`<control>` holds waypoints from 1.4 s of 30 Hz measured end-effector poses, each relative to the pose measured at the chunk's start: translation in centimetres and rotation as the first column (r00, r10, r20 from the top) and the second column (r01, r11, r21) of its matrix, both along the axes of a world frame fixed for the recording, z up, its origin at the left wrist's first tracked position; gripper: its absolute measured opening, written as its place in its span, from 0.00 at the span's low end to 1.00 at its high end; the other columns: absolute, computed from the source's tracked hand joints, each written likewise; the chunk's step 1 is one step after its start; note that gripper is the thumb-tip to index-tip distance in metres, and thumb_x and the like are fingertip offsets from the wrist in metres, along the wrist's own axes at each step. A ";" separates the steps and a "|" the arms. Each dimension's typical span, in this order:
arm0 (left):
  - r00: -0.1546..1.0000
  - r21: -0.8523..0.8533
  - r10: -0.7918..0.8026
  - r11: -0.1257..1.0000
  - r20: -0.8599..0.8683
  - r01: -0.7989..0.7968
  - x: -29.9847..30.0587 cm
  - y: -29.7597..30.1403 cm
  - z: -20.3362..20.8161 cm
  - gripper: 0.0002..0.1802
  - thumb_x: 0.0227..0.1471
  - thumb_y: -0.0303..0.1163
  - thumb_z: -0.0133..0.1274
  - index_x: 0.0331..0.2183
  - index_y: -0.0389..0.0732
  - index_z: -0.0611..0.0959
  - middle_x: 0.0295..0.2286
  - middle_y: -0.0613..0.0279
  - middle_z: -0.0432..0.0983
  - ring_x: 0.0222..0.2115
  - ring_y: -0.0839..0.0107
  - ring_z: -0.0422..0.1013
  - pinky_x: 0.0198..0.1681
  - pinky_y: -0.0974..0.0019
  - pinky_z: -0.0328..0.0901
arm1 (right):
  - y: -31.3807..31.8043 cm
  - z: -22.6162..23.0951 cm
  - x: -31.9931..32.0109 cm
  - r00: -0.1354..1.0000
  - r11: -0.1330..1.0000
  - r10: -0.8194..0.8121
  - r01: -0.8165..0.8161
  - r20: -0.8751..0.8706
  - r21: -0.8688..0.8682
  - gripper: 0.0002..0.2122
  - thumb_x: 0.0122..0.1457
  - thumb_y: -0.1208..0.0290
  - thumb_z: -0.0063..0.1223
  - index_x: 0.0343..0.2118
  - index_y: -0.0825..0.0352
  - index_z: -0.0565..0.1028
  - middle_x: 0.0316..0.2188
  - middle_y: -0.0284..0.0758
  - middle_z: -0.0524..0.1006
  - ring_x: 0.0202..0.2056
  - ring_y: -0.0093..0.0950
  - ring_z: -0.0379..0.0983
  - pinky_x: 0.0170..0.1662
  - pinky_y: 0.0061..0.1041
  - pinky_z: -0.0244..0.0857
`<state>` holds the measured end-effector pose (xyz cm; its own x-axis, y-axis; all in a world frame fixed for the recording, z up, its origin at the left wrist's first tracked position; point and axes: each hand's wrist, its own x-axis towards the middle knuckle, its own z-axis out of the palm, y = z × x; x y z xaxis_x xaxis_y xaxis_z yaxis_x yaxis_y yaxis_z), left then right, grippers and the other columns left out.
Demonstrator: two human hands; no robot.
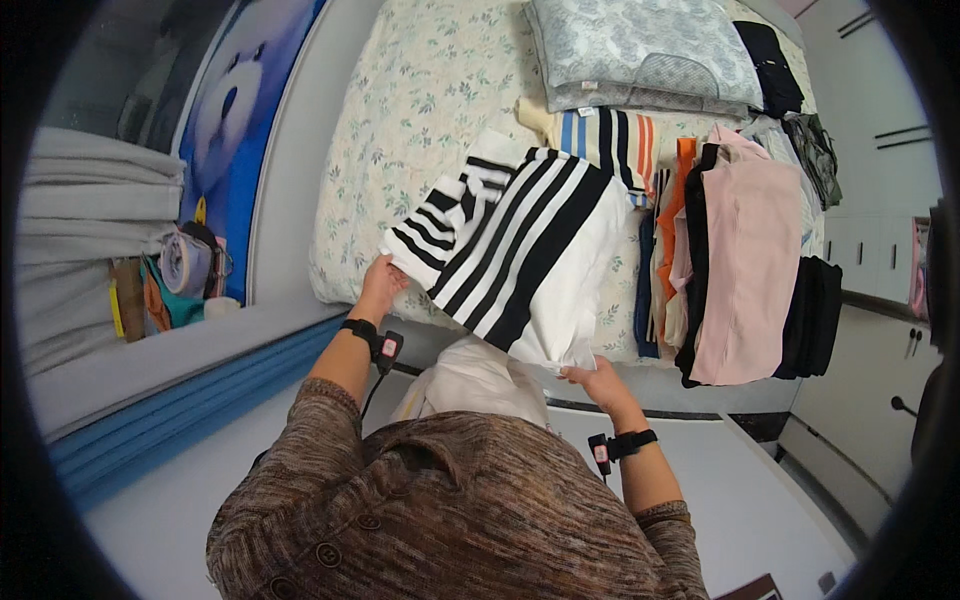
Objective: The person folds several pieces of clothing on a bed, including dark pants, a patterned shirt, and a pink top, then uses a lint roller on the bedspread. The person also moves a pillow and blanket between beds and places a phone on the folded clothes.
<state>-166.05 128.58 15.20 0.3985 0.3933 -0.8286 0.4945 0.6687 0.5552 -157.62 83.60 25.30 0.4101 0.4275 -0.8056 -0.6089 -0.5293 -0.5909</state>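
Note:
A white knit top with black stripes (545, 245) is spread at a slant over the near part of the bed. My left hand (386, 284) pinches the striped sleeve end at its left edge. At the lower right corner, the fingers of my right hand (597, 384) close on the white hem. The cloth between them hangs partly over the bed's front edge. Just beyond it lies a cream top with blue, black and orange stripes (612, 140), partly covered.
Stacked pillows (640, 55) lie at the bed's far end. On the right are pink folded clothing (750, 270), black folded clothing (808, 320) and an orange garment (668, 235). Along the left run a ledge (200, 335) and a grey curtain (95, 210). White cabinets (865, 190) stand at right.

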 end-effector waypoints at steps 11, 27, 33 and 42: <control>0.974 -0.003 -0.096 0.995 -0.205 0.098 -2.9 -2.5 -3.1 0.12 0.57 0.41 0.41 0.35 0.43 0.72 0.29 0.65 0.66 0.30 0.70 0.69 0.34 0.62 0.63 | -1.0 -4.0 0.0 0.989 0.972 0.131 -0.142 -0.070 -0.189 0.10 0.52 0.71 0.57 0.33 0.72 0.78 0.28 0.36 0.80 0.30 0.24 0.73 0.35 0.24 0.64; 0.957 -0.146 -0.028 0.987 0.289 0.073 6.2 -1.8 0.1 0.15 0.58 0.37 0.42 0.43 0.38 0.71 0.39 0.55 0.71 0.36 0.65 0.71 0.39 0.61 0.68 | 1.2 -2.7 7.8 0.889 0.927 -0.334 0.371 -0.312 0.064 0.09 0.57 0.73 0.50 0.38 0.72 0.72 0.35 0.39 0.77 0.36 0.33 0.77 0.42 0.35 0.70; 0.877 -0.155 0.024 0.986 0.481 0.058 17.0 -0.8 1.4 0.20 0.59 0.38 0.41 0.50 0.37 0.67 0.47 0.51 0.67 0.45 0.59 0.69 0.45 0.59 0.66 | 0.7 -1.6 14.4 0.718 0.676 -0.656 0.696 -0.232 0.244 0.24 0.60 0.55 0.46 0.56 0.60 0.61 0.49 0.37 0.69 0.46 0.32 0.70 0.43 0.29 0.65; 0.992 -0.145 -0.020 0.989 -0.128 0.001 10.5 -0.9 -12.7 0.27 0.51 0.41 0.54 0.50 0.40 0.69 0.44 0.56 0.69 0.44 0.62 0.68 0.44 0.60 0.64 | 0.4 -11.2 7.6 0.779 0.804 -0.588 0.532 -0.219 -0.267 0.21 0.60 0.61 0.49 0.53 0.63 0.62 0.43 0.39 0.72 0.41 0.34 0.73 0.38 0.29 0.67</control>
